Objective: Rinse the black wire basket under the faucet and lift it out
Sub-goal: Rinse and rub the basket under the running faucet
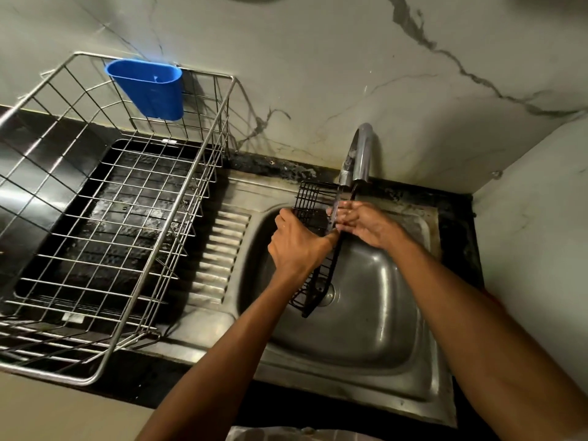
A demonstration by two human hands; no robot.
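The left hand (299, 240) fingers grip the black wire basket (313, 202) under the faucet (359, 154); the right hand (366, 222) fingers lie extended, flat against its frame.

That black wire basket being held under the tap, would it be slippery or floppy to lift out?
The black wire basket probably stays stiff: its grid holds straight though tilted on end over the sink. It looks light, being mostly open wire. Water from the faucet wets it, so the left hand and right hand may find it somewhat slippery.
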